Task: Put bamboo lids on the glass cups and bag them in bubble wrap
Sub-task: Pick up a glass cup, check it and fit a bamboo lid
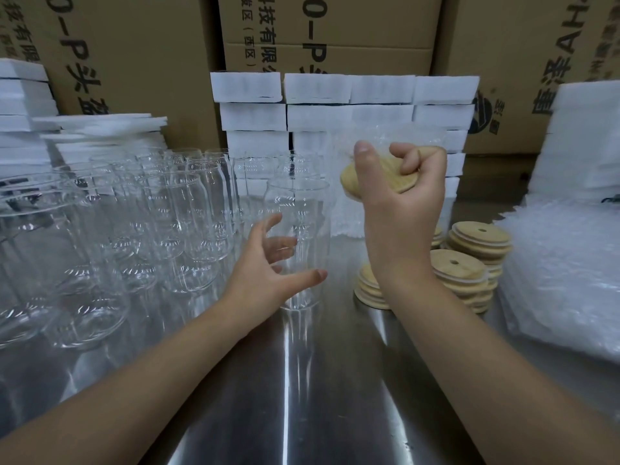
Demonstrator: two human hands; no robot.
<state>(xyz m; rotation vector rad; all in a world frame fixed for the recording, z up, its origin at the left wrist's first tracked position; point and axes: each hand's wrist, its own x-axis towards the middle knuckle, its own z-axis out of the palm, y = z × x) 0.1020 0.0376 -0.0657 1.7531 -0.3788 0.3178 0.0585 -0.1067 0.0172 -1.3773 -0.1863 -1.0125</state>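
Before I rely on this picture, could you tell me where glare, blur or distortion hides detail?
Head view: glare streaks run down the steel table; the right hand and its bamboo lid look slightly blurred; the clear glass cup by the left hand has faint outlines; wide-angle bending tilts the cardboard boxes towards the edges.

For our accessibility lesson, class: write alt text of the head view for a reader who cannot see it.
A right hand grips a bamboo lid above a steel table while the open left hand reaches round a glass cup. More cups stand to the left; lid stacks and bubble wrap lie right.
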